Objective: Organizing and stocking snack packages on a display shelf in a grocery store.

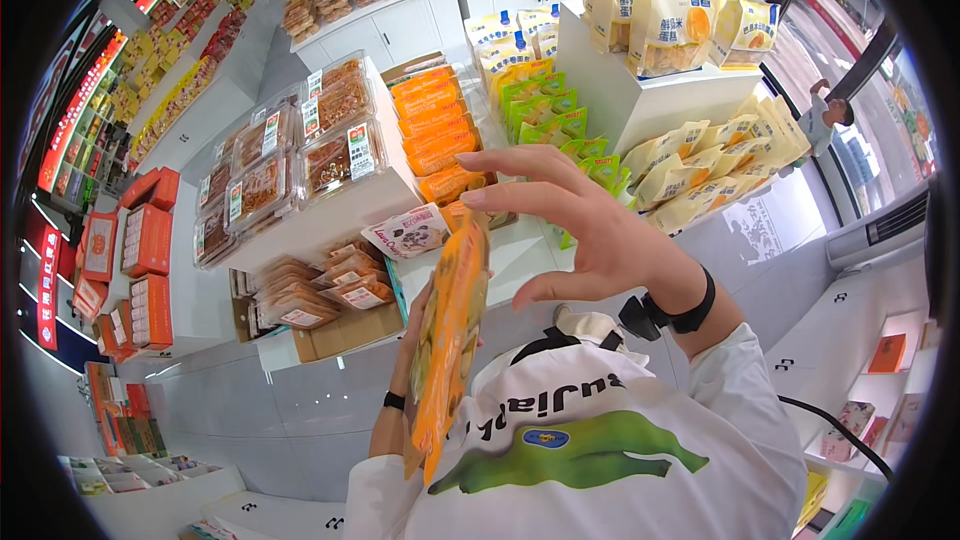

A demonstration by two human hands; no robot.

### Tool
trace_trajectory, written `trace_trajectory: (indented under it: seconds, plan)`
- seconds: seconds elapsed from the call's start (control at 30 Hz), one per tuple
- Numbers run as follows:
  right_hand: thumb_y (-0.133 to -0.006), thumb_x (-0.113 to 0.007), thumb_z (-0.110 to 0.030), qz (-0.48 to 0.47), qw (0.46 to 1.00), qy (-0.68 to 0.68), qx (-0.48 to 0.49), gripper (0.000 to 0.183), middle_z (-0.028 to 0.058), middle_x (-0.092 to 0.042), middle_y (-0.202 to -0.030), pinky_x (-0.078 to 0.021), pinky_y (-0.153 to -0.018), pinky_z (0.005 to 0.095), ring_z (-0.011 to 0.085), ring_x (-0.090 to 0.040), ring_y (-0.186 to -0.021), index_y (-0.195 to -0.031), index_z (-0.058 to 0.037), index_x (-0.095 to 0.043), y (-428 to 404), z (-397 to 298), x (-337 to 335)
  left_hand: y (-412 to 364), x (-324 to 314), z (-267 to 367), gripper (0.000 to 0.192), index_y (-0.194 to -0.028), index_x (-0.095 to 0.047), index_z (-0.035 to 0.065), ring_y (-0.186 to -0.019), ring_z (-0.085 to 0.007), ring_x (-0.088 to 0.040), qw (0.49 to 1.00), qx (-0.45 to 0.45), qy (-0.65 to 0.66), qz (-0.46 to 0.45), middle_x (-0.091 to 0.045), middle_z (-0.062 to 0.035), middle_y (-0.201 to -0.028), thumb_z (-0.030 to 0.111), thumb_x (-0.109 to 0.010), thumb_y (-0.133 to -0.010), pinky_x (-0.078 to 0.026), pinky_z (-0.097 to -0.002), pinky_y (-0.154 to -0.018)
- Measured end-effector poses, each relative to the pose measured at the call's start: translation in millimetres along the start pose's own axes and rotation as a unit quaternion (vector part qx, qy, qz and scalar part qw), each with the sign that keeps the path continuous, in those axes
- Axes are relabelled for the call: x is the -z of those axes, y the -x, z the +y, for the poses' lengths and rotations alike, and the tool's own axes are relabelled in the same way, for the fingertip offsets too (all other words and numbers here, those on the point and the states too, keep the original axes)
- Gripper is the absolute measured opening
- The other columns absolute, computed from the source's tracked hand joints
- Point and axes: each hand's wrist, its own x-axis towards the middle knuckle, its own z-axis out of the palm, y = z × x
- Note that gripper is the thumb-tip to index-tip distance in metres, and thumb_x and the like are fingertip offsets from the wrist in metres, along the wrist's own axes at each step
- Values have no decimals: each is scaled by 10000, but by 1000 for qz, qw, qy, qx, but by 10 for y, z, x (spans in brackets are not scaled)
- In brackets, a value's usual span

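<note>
My left hand (424,315) holds several orange snack packets (450,330) upright, seen nearly edge-on, in front of my body; the packets hide most of its fingers. My right hand (562,225) hangs just to the right of the packets' upper end, fingers spread and thumb apart, holding nothing. Beyond the hands, a row of orange packets (436,120) stands on the white display. A white and purple packet (409,231) lies at the near end of that row. Green packets (551,109) stand partly behind my right hand.
Clear plastic food boxes (337,157) are stacked at left, above a cardboard box (352,334) of bagged food. Cream-coloured bags (675,22) stand on a white block (645,90), with more bags (705,157) below. A person (821,120) is at the far right, by the glass.
</note>
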Motion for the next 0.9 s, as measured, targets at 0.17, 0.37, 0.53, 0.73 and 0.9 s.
trace_trajectory:
  seconds: [0.17,0.37,0.53,0.73,0.9]
  plan:
    - [-775,-809,-158,-131,988,82,9,312,39,-680,-1105,-431,-1020,437,237,-622,-1077,-1058,-117,-684,174,330,230,-254,130,-301,452,-1266,-563,58,-776,-148,-719,979,123,-64,146,-712,-113,-1050,425,-504,-1009,-612,-304,-684]
    - [-770,-782,-50,-106,982,-73,-141,128,39,-700,-854,-549,-681,323,224,-686,-779,-850,-56,-682,646,885,457,-564,-77,-700,765,-1442,-405,87,-1214,-423,-543,985,59,101,123,-525,-212,-1327,672,-363,-952,-610,-461,-789]
    - [-797,-740,-51,-82,983,10,-166,112,49,-689,-873,-543,-628,325,250,-675,-738,-872,-60,-658,951,1306,315,-430,555,-953,751,-1535,-183,81,-1383,-483,-327,925,-43,370,66,-315,-295,-1496,580,-332,-993,-453,-562,-1054]
    - [-804,-652,-72,-215,967,67,-120,134,31,-645,-964,-551,-639,372,264,-662,-794,-931,-95,-618,1343,1921,-300,-609,1340,-1174,596,-1405,-398,7,-1290,-381,-487,909,-127,282,278,-502,-229,-1371,453,-425,-1010,-508,-469,-1025]
    - [-773,-597,-43,-335,924,91,-162,269,59,-626,-1070,-552,-704,417,308,-660,-868,-1030,-122,-601,1632,2505,-751,-1075,1410,-1067,432,-1328,-484,21,-1190,-302,-583,952,14,113,283,-581,-154,-1289,316,-487,-1013,-512,-444,-1022]
